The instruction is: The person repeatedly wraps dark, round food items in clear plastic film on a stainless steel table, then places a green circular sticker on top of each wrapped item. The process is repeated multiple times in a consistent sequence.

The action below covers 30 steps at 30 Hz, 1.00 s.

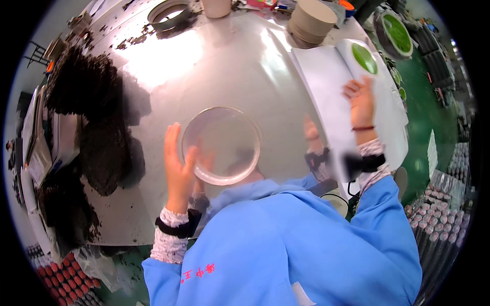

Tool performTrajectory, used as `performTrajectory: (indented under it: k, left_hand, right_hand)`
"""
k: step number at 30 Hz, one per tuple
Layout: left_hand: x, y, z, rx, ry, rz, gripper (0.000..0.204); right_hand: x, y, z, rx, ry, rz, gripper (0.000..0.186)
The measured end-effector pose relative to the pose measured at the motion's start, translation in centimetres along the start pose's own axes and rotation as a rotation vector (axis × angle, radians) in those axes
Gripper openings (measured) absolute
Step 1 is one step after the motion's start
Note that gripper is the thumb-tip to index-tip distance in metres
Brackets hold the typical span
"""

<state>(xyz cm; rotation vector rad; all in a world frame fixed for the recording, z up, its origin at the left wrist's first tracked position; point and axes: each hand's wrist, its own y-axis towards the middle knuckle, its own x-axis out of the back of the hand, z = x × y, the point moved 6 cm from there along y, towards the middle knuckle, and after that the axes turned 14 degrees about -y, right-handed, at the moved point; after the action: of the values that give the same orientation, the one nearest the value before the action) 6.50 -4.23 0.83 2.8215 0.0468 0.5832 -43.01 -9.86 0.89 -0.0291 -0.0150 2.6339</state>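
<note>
A clear round dish or ring (pixel 224 179) with a pale rim lies on the shiny tabletop in front of me. At its left edge is my left hand (pixel 178 171), fingers up and thumb spread apart. The thumb overlaps the rim in the picture; whether it touches, I cannot tell. My right hand (pixel 361 102), slightly blurred, is raised over white sheets (pixel 326 76) on the right, its fingers apart and loosely bent. Nothing shows in it. Just beyond its fingertips is a white round-ended piece with a green oval (pixel 364 57).
Dark, crumbly stacked material (pixel 84 81) stands at the left, with another dark mass (pixel 104 153) nearer. Along the back are a grey ring (pixel 168 16), a beige cup (pixel 217 7) and stacked beige discs (pixel 311 21). Red-topped cylinders (pixel 66 278) stand below the table at the lower left.
</note>
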Motion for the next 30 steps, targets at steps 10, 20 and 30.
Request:
performTrajectory:
  k: [10, 20, 30]
  left_hand:
    - [-8.9, -4.5, -6.5, -0.253, 0.323, 0.728, 0.104]
    - [-8.8, -4.5, -6.8, -0.247, 0.353, 0.736, 0.105]
    - [-8.7, -4.9, -6.1, -0.338, 0.312, 0.638, 0.075]
  right_hand:
    - [-8.6, -19.6, -5.4, 0.899, -1.188, 1.055, 0.026]
    - [-8.5, -20.5, -3.4, 0.87, -1.066, 0.96, 0.028]
    - [-8.8, -19.5, -5.2, 0.828, -1.128, 1.044, 0.02]
